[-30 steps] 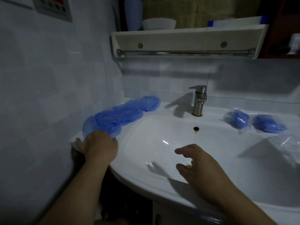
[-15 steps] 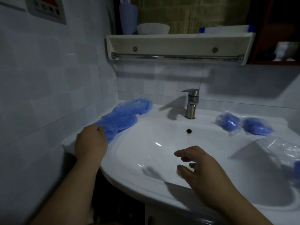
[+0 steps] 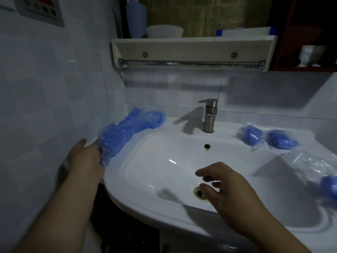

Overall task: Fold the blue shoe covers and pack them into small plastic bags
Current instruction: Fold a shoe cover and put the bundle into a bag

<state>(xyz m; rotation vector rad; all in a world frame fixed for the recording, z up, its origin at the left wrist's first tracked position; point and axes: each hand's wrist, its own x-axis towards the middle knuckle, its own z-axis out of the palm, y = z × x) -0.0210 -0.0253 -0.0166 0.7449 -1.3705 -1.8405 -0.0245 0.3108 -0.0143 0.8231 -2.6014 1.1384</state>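
Note:
Loose blue shoe covers point(image 3: 133, 125) lie in a heap on the left rim of the white sink point(image 3: 145, 203). My left hand point(image 3: 85, 159) grips the near end of one blue shoe cover point(image 3: 111, 143) and holds it slightly off the rim. My right hand point(image 3: 226, 185) hovers over the basin near the drain, fingers apart and holding nothing. Two packed bags of blue covers point(image 3: 250, 135) point(image 3: 280, 139) rest on the right rim. Clear small plastic bags point(image 3: 313, 165) lie further right, with another blue bundle point(image 3: 329, 185) at the frame edge.
A steel tap point(image 3: 209, 115) stands at the back of the basin. Above it hangs a white shelf point(image 3: 191, 50) with a towel rail, carrying a bowl and a bottle. Tiled wall runs close along the left side.
My left hand has closed on the near shoe cover and lifted its end off the rim. My right hand stays over the basin. The camera has tilted slightly upward.

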